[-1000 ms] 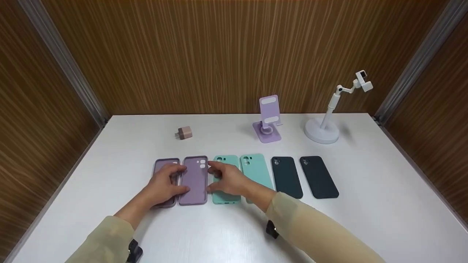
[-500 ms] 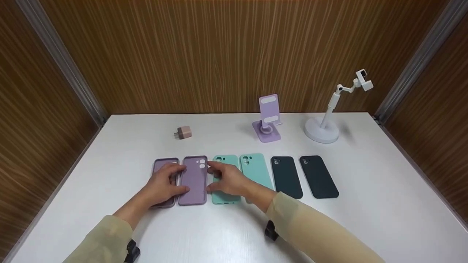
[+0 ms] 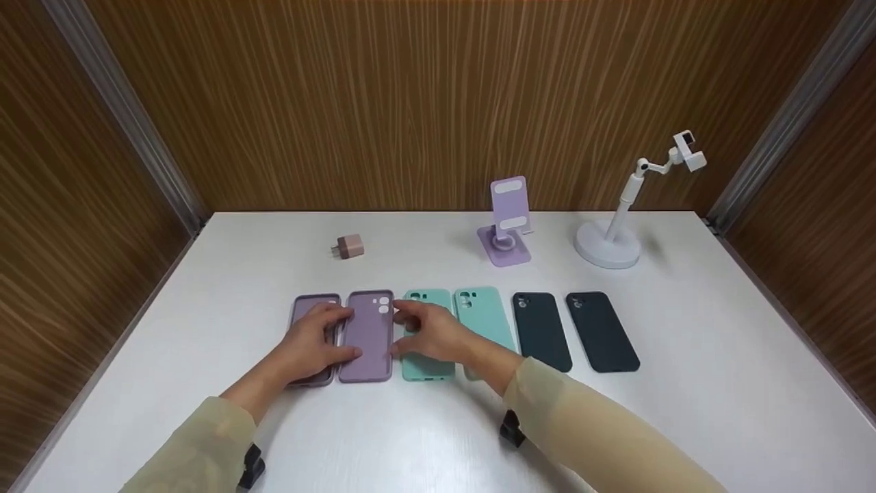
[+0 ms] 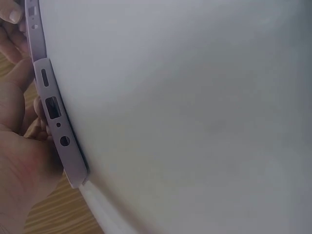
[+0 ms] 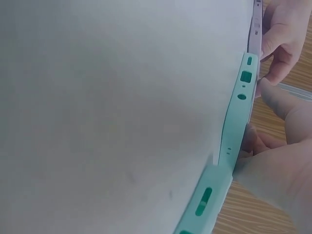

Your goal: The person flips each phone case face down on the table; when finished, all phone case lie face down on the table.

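Note:
Two purple phone cases lie side by side in the head view, raised rims showing. My left hand [image 3: 313, 346] lies over the outer purple phone case [image 3: 306, 301], partly hiding it. Its index fingertip and thumb reach the left edge of the inner purple phone case [image 3: 366, 335]. On that case's right edge are the fingertips of my right hand [image 3: 434, 333], which extends over a teal phone case [image 3: 428, 370]. In the left wrist view, the left hand [image 4: 19, 161] is behind a purple case's cutout edge. The right hand [image 5: 278, 156] is behind a teal edge in its wrist view.
Right of the hands lie a second teal phone case [image 3: 484, 315] and two black phone cases [image 3: 540, 332], in the same row. Behind them stand a pink charger plug [image 3: 351, 246], a purple phone stand [image 3: 510, 205] and a white stand with a jointed arm [image 3: 608, 245].
The head view has shifted slightly, so everything appears a little further right. Both hands stay at the inner purple phone case, with no clear movement of the cases.

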The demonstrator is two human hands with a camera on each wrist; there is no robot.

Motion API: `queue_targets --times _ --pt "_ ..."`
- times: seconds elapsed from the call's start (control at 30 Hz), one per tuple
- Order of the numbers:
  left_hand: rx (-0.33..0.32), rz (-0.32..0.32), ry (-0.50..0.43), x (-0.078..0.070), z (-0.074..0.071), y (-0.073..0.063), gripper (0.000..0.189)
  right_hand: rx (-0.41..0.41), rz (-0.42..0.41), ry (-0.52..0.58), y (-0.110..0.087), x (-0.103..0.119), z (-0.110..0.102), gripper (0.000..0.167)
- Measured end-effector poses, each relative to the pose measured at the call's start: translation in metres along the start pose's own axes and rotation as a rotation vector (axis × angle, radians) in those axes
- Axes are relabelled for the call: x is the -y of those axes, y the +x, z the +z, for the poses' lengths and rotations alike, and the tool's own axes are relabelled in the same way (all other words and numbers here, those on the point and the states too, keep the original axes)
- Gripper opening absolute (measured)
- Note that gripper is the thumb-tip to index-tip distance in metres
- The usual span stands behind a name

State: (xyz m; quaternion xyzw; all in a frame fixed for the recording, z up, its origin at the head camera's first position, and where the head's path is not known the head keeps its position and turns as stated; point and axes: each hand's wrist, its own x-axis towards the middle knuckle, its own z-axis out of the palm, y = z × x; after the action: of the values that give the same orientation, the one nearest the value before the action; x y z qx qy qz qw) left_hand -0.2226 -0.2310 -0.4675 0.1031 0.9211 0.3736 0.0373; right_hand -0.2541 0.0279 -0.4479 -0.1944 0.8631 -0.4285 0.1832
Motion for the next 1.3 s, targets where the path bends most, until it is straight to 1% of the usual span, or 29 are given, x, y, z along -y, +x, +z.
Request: queue_targets --times 0.2,0.33,0.6,0.9,1.03,1.17,1.3 --pt "0.011 -0.011 0.002 -0.0016 0.0001 0.0015 0.073 0.020 0.021 0.033 0.0015 0.0011 -0.0036 0.071" --pt "0.016 -0.020 0.003 -0.0019 0.0010 0.0028 0.072 0.027 0.015 0.093 0.0018 0.0015 -0.0068 0.066" --pt "0.018 -0.025 0.003 -0.0011 0.0028 0.0020 0.074 0.027 0.000 0.276 -0.0025 0.0032 -0.0071 0.063" --pt "0.006 -0.008 0.009 -0.0020 -0.0004 0.0000 0.072 0.053 -0.023 0.526 -0.0063 0.0047 -0.0026 0.064" --pt "-0.004 0.000 0.007 -0.0013 0.0000 0.0003 0.073 0.063 -0.023 0.614 -0.0064 0.0042 -0.0012 0.063" --pt "-0.008 0.000 0.014 -0.0021 -0.0008 -0.0003 0.074 0.055 -0.017 0.653 -0.0050 0.0022 0.0000 0.061" --pt "-0.002 -0.007 0.018 -0.0027 -0.0016 -0.0011 0.075 0.023 -0.009 0.638 -0.0029 0.0006 0.0013 0.063"
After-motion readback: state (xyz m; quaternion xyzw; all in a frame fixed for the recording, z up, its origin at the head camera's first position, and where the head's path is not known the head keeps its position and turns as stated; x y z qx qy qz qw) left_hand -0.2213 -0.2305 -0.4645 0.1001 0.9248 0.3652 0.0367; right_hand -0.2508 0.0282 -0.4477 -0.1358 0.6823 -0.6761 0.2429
